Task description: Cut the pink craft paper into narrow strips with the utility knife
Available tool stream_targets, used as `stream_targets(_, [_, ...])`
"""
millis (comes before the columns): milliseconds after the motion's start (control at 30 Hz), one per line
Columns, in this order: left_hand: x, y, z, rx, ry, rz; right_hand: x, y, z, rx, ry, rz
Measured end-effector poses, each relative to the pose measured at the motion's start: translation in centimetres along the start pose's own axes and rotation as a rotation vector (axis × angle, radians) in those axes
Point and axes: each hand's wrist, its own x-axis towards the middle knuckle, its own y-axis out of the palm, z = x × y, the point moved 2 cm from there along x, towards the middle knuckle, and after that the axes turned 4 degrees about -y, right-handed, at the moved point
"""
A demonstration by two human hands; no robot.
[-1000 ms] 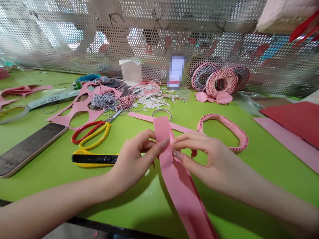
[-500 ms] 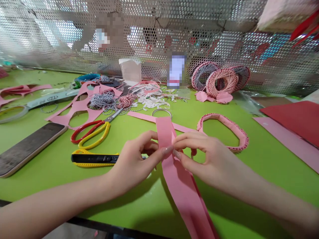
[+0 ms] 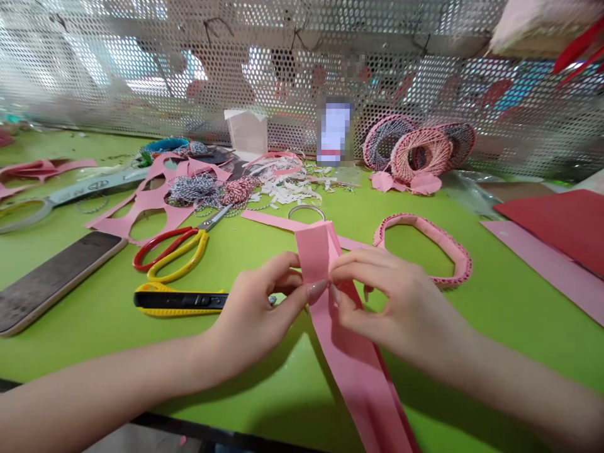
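Centrally, a long flat strip of pink paper (image 3: 342, 352) is being pinched by the left hand (image 3: 255, 314) and the right hand (image 3: 396, 302), with thumbs and fingers pressed together on its folded upper end. Its lower length is trailing over a lime-green tabletop (image 3: 94, 358) towards the near edge. Just to the right, an oval ring wrapped in pink paper and edged with twine (image 3: 436, 231) is lying fully covered, while a thin metal ring (image 3: 306, 209) is lying bare beyond the strip.
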Motion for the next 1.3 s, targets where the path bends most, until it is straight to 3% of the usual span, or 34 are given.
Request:
stream_targets(167, [0.1, 0.1, 0.1, 0.001, -0.002, -0.016, -0.2, 0.5, 0.2, -0.123, -0.113, -0.080])
stream_targets(333, [-0.4, 0.0, 0.1, 0.017, -0.037, -0.071, -0.1, -0.3, -0.3, -0.191, -0.069, -0.156])
stream_targets(467, [-0.4, -0.1, 0.0, -0.047, -0.035, -0.079, 0.1, -1.2, -0.1, -0.113, -0.063, -0.109])
stream_targets(667, [0.0, -0.1, 0.3, -0.122, -0.074, -0.077, -0.7, -2.2, 1.4, -0.225, -0.174, -0.154])
stream_targets(767, [-0.1, -0.1, 0.2, -0.120, -0.073, -0.078, -0.9, -1.8, 1.5, -0.205, -0.156, -0.063])
stream_targets(933, [-0.2, -0.1, 0.0, -0.100, -0.048, -0.094, -0.7, -0.6, 0.8, -0.080, 0.000, 0.109])
stream_targets(1300, [-0.4, 0.0, -0.4, -0.024, -0.012, -0.080, -0.6, -0.9, 0.5, 0.089, 0.093, 0.133])
